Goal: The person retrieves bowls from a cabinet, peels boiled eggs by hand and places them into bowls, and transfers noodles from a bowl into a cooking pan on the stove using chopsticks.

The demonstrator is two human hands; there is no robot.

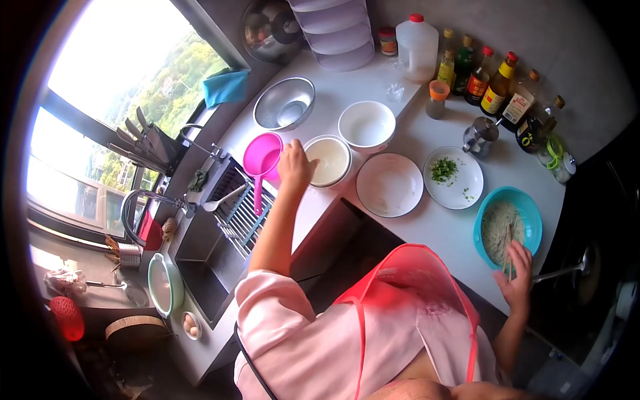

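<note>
My left hand [297, 165] is at the near-left rim of a white bowl [331, 161], its thumb over the rim and its fingers curled along the outside. Right beside that hand is a pink water scoop [262, 155], its long handle hanging over the sink rack. My right hand [517, 272] grips chopsticks [511, 248] that stand in pale flour [499, 230] inside a turquoise bowl [535, 223]. Left of this bowl lies a white plate [433, 193] with chopped green herbs [444, 171]. Another white plate [390, 185] lies between it and the white bowl.
Behind stand a larger white bowl [367, 125], a metal colander [285, 105] and several sauce bottles [500, 85]. The sink [210, 270] with its rack is at the left, near a knife block [160, 147] and small eggs [191, 327]. A stove with a ladle [567, 269] is at the right.
</note>
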